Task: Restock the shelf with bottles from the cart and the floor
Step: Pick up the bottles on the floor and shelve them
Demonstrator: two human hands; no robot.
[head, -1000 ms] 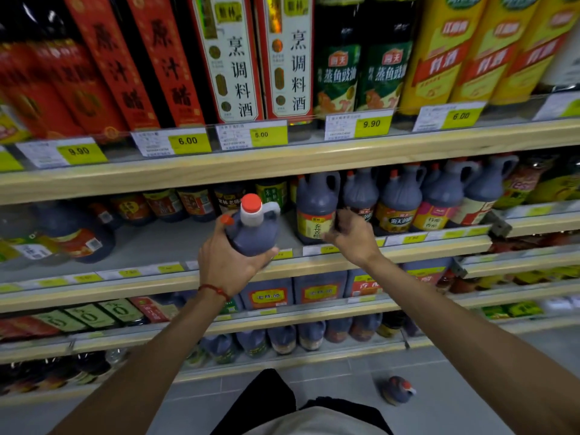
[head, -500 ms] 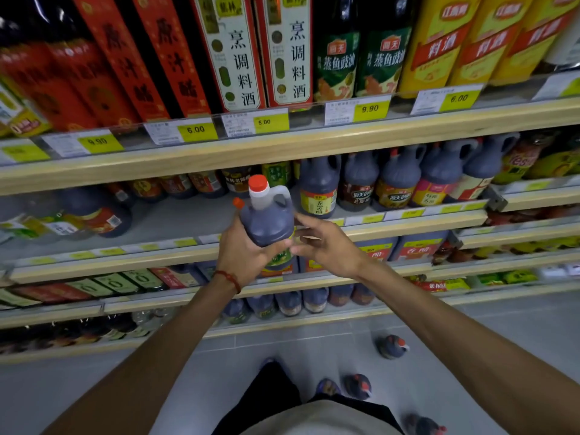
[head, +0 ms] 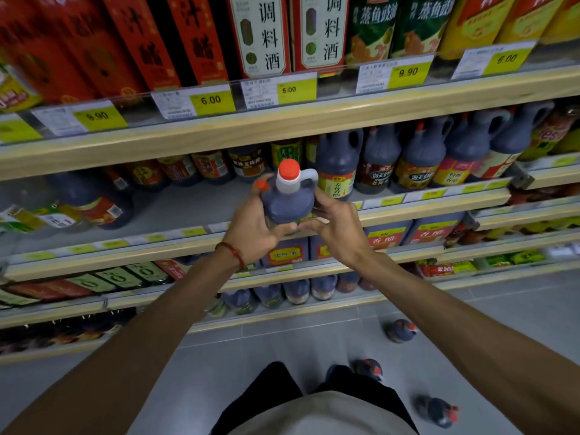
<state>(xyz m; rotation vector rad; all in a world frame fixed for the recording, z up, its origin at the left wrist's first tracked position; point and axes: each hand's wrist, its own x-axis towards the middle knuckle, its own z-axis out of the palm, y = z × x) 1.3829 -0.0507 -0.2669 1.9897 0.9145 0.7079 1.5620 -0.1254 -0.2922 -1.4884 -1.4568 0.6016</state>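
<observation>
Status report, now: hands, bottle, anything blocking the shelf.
Left hand and right hand both on dark jug bottle, upright before middle shelf. Gap left of shelved jugs open. Three bottles on floor.

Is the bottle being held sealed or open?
Sealed, as far as shows: the held bottle is upright with its red cap on top, gripped by both hands.

Arms: bare, no sleeves seen.
Left wrist: red cord bracelet [head: 233, 254] was worn.
Torso: pale top [head: 320, 416].
Legs: black trousers [head: 266, 394].

A shop aisle: stocked shelves [head: 282, 127] of bottles with price tags [head: 212, 100].
</observation>
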